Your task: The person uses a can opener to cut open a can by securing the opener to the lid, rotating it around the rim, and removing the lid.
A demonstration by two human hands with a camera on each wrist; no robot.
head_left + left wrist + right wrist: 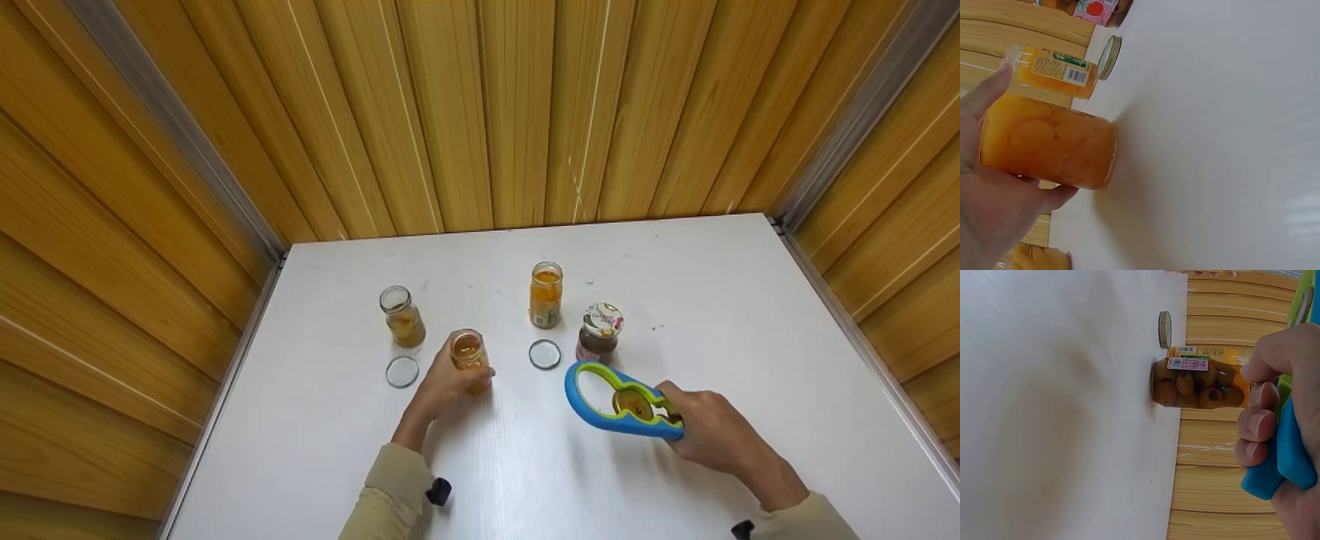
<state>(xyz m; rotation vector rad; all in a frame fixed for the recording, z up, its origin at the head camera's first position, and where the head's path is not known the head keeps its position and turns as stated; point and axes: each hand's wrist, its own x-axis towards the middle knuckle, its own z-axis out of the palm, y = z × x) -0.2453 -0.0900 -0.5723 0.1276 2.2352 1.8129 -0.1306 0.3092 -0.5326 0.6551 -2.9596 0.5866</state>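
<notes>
My left hand (442,382) grips an open glass jar of orange fruit pieces (1050,143), thumb on one side and fingers on the other. Whether its base touches the table, I cannot tell. My right hand (716,431) holds a blue and green jar opener (592,420) by its handles, raised above the table. A gold lid (632,405) shows inside the opener's green jaws. Just beyond the opener stands a jar of dark round fruit (1202,385) with a patterned lid (603,319) on it.
An open jar with orange contents (546,300) stands farther back, a loose lid (544,354) before it. Left of my left hand are an open jar of pale fruit (406,326) and another lid (402,371). Wood-patterned walls (517,112) enclose the white table (315,420).
</notes>
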